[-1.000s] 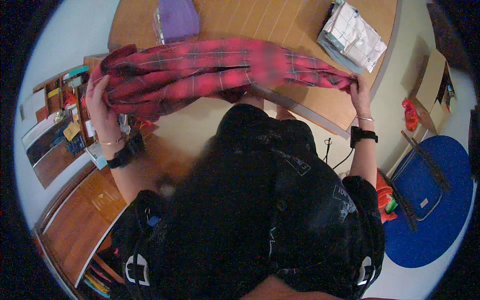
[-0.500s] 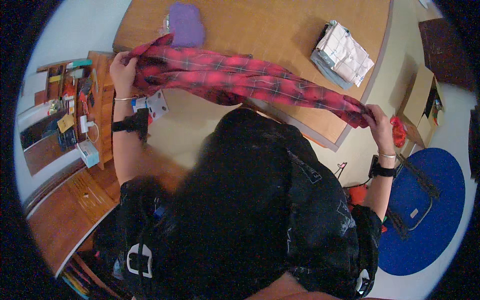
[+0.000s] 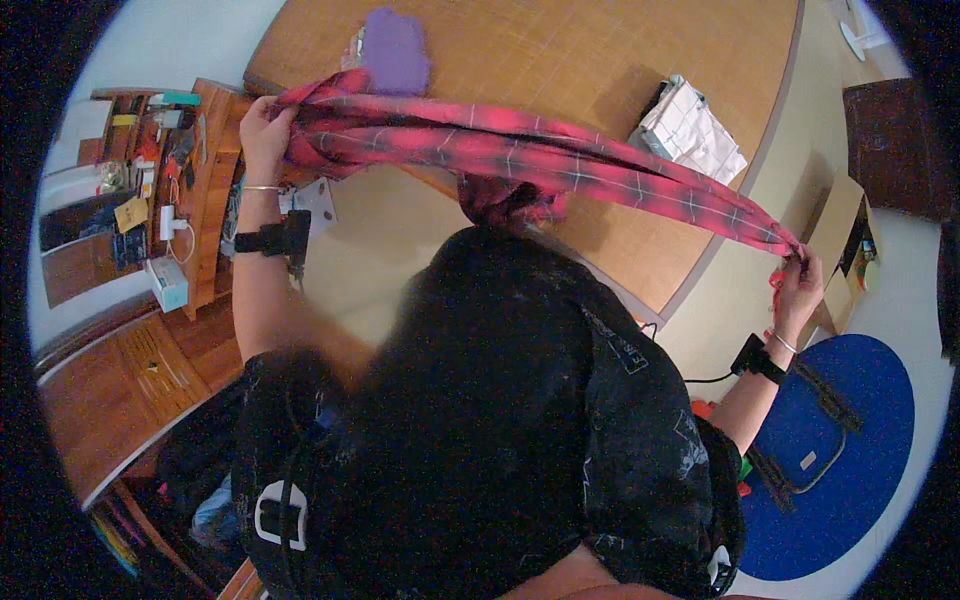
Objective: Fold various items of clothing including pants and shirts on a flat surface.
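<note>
A red and black plaid garment (image 3: 560,160) is stretched in the air between my two hands, in front of and partly over the wooden table. My left hand (image 3: 266,132) pinches its left end, where the cloth is bunched. Farther out to the right, my right hand (image 3: 800,285) grips the other, narrower end. A bunched part of the same cloth (image 3: 495,200) hangs down in the middle, near my black shirt. Behind the garment, a pile of folded white checked cloth (image 3: 692,130) lies on the table, partly covered by it from view.
On the wooden table (image 3: 560,50) a purple cloth (image 3: 396,55) lies at the far left. Wooden shelves (image 3: 212,200) with small items stand to the left. An open cardboard box (image 3: 838,245) and a blue oval folding table (image 3: 840,460) are at the right.
My right hand has moved outward to the right and slightly down, pulling the garment longer and tauter. A bunched part now hangs from its middle. My left hand has shifted only slightly.
</note>
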Demonstrator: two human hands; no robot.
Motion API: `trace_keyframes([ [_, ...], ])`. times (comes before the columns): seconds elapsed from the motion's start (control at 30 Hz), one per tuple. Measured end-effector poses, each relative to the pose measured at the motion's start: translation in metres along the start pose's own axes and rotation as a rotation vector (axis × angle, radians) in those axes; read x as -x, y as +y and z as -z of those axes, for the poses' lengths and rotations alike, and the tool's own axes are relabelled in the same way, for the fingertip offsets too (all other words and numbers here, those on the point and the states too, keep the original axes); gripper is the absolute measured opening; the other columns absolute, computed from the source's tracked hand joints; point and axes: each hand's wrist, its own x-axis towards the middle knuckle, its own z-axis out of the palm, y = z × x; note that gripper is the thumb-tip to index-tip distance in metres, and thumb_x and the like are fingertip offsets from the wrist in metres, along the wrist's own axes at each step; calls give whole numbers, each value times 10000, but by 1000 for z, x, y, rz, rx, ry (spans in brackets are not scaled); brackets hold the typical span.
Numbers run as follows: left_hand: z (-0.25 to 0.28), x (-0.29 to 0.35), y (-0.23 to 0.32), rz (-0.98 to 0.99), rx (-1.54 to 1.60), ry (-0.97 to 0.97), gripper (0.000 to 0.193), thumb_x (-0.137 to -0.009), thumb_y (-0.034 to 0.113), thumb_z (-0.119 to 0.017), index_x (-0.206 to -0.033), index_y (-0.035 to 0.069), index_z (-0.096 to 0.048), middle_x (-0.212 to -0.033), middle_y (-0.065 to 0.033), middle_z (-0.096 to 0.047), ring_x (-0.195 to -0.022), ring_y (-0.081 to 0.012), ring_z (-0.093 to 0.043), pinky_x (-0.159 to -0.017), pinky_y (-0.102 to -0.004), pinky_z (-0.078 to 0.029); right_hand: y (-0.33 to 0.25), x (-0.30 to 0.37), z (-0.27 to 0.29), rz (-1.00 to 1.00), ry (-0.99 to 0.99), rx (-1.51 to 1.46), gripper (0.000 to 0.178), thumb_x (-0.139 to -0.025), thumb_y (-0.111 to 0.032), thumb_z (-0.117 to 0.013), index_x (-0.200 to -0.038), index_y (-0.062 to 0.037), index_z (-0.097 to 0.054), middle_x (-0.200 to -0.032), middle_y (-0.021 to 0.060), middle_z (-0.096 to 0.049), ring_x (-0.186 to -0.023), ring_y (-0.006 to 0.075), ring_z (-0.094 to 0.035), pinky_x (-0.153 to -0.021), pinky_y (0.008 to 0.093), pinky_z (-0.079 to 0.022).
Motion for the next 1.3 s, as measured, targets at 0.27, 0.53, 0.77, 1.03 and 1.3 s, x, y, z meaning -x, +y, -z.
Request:
trace_keyframes([
  [0.27, 40, -7, 44, -176, -186, 158, 188, -750, 29, -630, -924, -32, -598, -842, -90, -646, -752, -140, -596, -679, -251, -471, -46, -28, 64, -76, 170, -316, 203, -873, -35, -497, -1053, 6, -582, -869, 66, -633, -711, 100, -577, -615, 214, -462],
  [0.53, 18, 12, 55, -390, -397, 250, 161, -774, 37, -596, -930, -5, -595, -813, -95, -651, -704, -145, -598, -658, -273, -470, 16, -39, 53, 51, 167, -100, 221, -851, 11, -502, -1055, 19, -588, -841, 77, -617, -668, 108, -582, -602, 232, -486],
  [0.77, 38, -3, 57, -314, -218, 293, 157, -772, 51, -622, -919, 5, -592, -784, -70, -640, -701, -117, -580, -646, -249, -460, -53, -35, 71, -78, 210, -296, 191, -864, -31, -526, -1029, 32, -597, -847, 56, -618, -696, 97, -577, -614, 218, -478],
  [1.03, 88, 1, 90, -292, -218, 328, 157, -800, 39, -607, -951, -4, -601, -847, -35, -635, -774, -105, -582, -699, -234, -467, -65, -48, 91, -21, 273, -351, 224, -868, -44, -506, -1060, 40, -588, -891, 73, -620, -725, 107, -558, -633, 221, -456],
  [1.3, 9, -44, 74, -142, -298, -105, 167, -793, 78, -595, -938, -5, -596, -852, -120, -650, -801, -192, -623, -723, -286, -482, 17, -98, 42, -160, -139, -262, 258, -809, -76, -586, -1045, 27, -596, -884, 58, -629, -703, 113, -561, -597, 234, -455],
])
